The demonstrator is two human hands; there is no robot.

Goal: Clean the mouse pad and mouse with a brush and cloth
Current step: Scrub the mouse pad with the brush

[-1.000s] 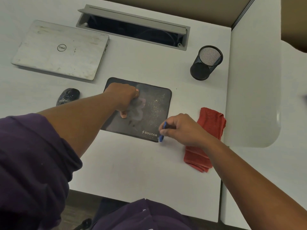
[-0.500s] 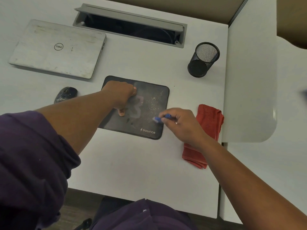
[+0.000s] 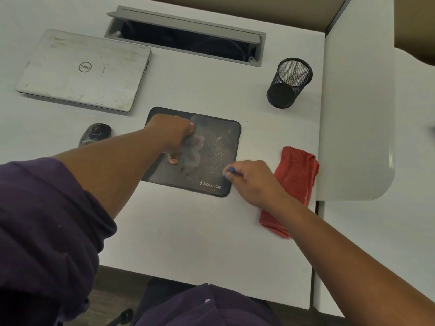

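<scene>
Black mouse pad (image 3: 211, 147) flecked with pale specks, white lettering at its 5 o'clock corner. Red cloth (image 3: 294, 180) at 3 o'clock, blue brush (image 3: 231, 170), silver laptop (image 3: 82, 71) at 10 o'clock.

Office workstation. White desk surface (image 3: 188, 243) w/ a grey cable-access hatch (image 3: 186, 35) set into it, white divider panel (image 3: 357, 114) on the right side. Closed Dell laptop (image 3: 82, 71), black mesh pen cup (image 3: 290, 83), mouse (image 3: 95, 134) & mouse pad (image 3: 211, 147) = typical cubicle kit.
</scene>
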